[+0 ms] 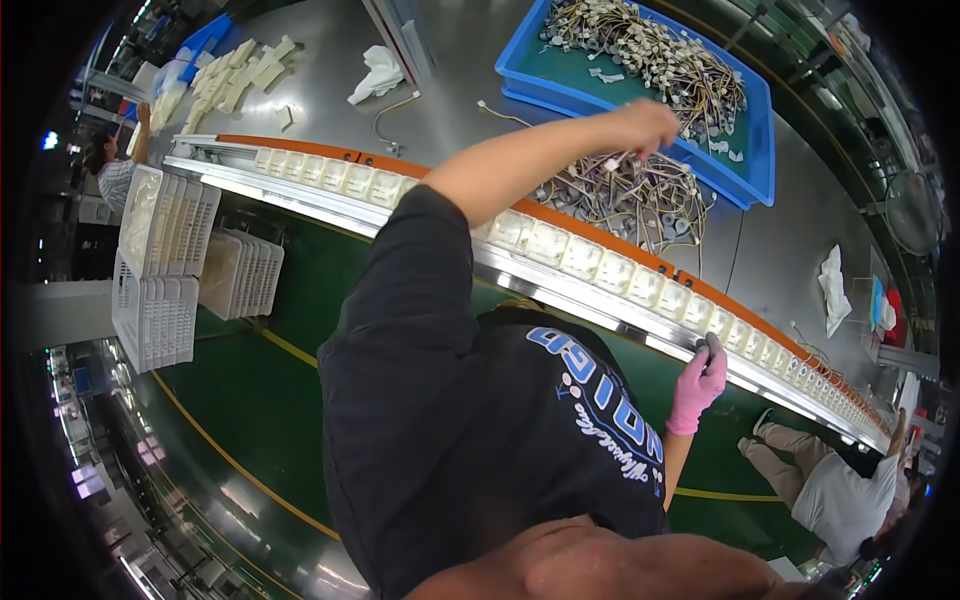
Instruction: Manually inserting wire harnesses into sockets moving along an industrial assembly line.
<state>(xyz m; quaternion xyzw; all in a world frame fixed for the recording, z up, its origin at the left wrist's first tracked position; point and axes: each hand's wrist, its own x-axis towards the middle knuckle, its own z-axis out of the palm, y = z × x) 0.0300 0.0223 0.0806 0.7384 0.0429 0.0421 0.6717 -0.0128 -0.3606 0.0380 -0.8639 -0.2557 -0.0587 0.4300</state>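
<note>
My bare left hand (645,128) is stretched over the near rim of the blue tray, above a loose pile of wired connectors (635,205). Its fingers are curled downward; what they hold, if anything, is hidden. My right hand (700,388), in a pink glove, is at the near edge of the rail. Its fingers are bent together with dark grey tips, and I cannot make out what is between them. Beside it, a long row of clear, square-looking pieces (612,270) runs along the pale rail (560,281).
The blue tray (765,150) holds many more wired connectors. An orange strip (640,257) borders the metal table (470,70). White cloths (378,75) and pale blocks (240,75) lie on it. White crates (165,220) stand left. Other people (840,490) are at both ends.
</note>
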